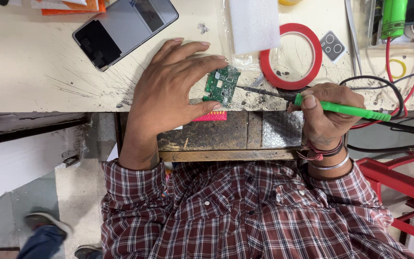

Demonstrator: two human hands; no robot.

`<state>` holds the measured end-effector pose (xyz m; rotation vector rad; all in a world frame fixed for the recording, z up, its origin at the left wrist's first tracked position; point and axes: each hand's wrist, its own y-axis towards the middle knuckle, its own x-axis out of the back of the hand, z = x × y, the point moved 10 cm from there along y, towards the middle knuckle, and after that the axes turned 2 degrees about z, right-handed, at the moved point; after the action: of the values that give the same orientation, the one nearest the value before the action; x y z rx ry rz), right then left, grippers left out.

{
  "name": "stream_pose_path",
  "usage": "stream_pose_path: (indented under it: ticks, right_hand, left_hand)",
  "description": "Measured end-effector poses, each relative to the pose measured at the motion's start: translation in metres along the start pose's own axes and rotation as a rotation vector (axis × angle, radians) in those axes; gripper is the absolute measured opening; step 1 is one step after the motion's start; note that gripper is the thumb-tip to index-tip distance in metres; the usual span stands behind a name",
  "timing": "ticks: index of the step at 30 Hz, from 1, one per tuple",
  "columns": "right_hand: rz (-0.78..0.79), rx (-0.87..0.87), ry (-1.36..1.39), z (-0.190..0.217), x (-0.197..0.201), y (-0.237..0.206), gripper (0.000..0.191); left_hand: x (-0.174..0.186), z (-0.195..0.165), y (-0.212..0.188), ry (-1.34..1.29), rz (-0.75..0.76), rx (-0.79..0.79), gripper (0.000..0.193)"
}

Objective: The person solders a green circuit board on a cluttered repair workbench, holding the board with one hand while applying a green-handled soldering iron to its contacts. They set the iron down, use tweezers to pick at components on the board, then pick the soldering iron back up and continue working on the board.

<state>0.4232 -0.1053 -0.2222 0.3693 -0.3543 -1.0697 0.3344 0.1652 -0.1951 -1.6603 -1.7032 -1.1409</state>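
The left hand (168, 91) pinches a small green board (222, 85) by its edges, flat on the desk (34, 72) near the front edge. The right hand (327, 112) grips a green-handled iron (312, 101) like a pen. The iron's long axis runs right to left, its tip just touching the board's right edge, between the hands.

Maroon-and-white plaid shirt (245, 211) with small pale buttons — long sleeves, cuffs ending at the wrists. Bare left hand (168, 91), nothing worn on it. On the wrist below the right hand (327, 115) — red thread bands (319, 153) wound several times, plus a thin silver bangle (331, 165).
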Motion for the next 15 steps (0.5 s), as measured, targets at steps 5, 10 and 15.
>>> stream_pose_path:
  ticks: [5,10,15]
  right_hand:
    - [0.044,-0.021,0.018,0.0008,-0.0040,0.0014,0.021]
    - [0.009,-0.016,-0.007,0.0023,-0.0017,0.0000,0.024]
    - [0.019,-0.026,0.000,0.0031,-0.0028,0.0002,0.022]
  left_hand:
    - [0.0004,0.0001,-0.0008,-0.006,-0.003,0.007,0.075]
    - [0.0018,-0.0013,-0.0009,-0.004,-0.006,-0.002,0.074]
    - [0.0027,-0.0021,-0.0007,-0.004,-0.008,-0.002,0.074]
